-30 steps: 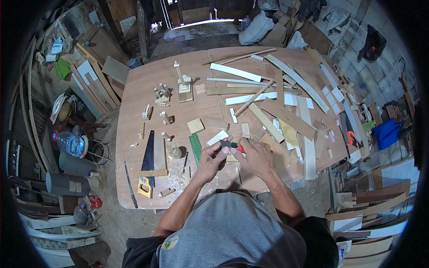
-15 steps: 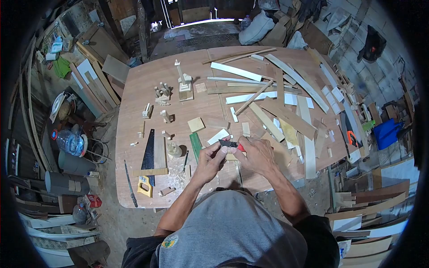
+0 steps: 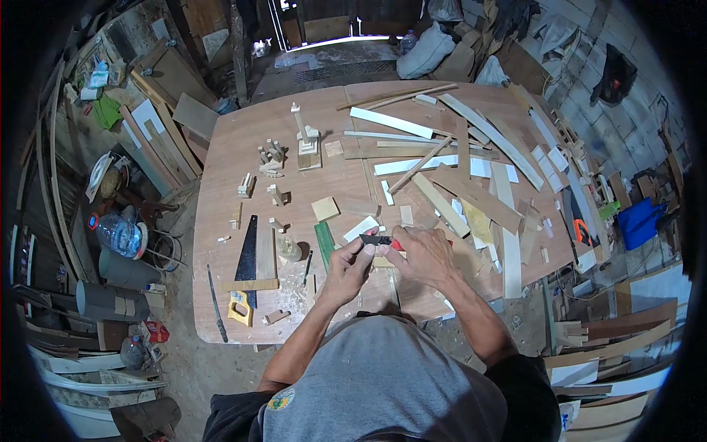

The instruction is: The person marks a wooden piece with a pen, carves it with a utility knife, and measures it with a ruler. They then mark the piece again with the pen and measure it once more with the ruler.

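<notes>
Little has moved since the earlier frames — the whole view slides slightly sideways, and the right forearm stands a touch farther out than it did a second ago, while both hands keep nearly the same pose. The right hand [image 3: 427, 254] is closed around the red handle of a knife [image 3: 378, 240], its dark blade pointing toward the left hand [image 3: 347, 269]. The left fingertips and thumb gather at that dark end; whether they grip the blade itself or a small piece behind it cannot be told. The knife is above the near edge of the plywood table [image 3: 228, 158], close in front of the person's body.

Just left of the hands lie a green strip [image 3: 324, 245], a slim black pencil-like stick [image 3: 308, 265] and a clear jar [image 3: 290, 250], with pale wood shavings [image 3: 296, 296] beside the stick. Farther left, a wooden bar [image 3: 250, 284] lies across a yellow-handled handsaw [image 3: 248, 254]. A small wooden tower model [image 3: 309, 144] stands upright toward the far side, and long wooden strips [image 3: 456, 202] overlap on the right — some white-faced, some brown.
</notes>
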Action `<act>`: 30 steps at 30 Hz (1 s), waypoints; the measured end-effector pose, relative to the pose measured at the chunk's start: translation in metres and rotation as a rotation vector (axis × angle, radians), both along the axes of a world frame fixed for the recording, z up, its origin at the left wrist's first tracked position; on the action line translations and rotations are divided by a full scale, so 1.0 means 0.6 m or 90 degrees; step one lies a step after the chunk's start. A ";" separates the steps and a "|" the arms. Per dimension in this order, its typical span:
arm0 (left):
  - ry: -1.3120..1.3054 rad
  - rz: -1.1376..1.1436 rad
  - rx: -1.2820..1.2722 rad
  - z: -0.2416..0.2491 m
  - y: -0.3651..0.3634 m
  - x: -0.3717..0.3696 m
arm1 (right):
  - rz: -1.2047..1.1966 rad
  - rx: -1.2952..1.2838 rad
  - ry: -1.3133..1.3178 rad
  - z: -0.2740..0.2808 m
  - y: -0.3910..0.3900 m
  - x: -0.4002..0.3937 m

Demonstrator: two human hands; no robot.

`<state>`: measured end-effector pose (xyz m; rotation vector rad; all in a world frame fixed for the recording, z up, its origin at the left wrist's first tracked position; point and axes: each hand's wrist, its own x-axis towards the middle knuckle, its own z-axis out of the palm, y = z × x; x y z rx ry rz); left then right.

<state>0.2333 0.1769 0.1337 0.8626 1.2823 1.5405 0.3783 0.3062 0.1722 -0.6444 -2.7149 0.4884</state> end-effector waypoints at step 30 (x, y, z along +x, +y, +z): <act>0.170 0.136 0.040 -0.018 0.004 -0.001 | -0.093 -0.204 0.072 -0.020 0.014 0.001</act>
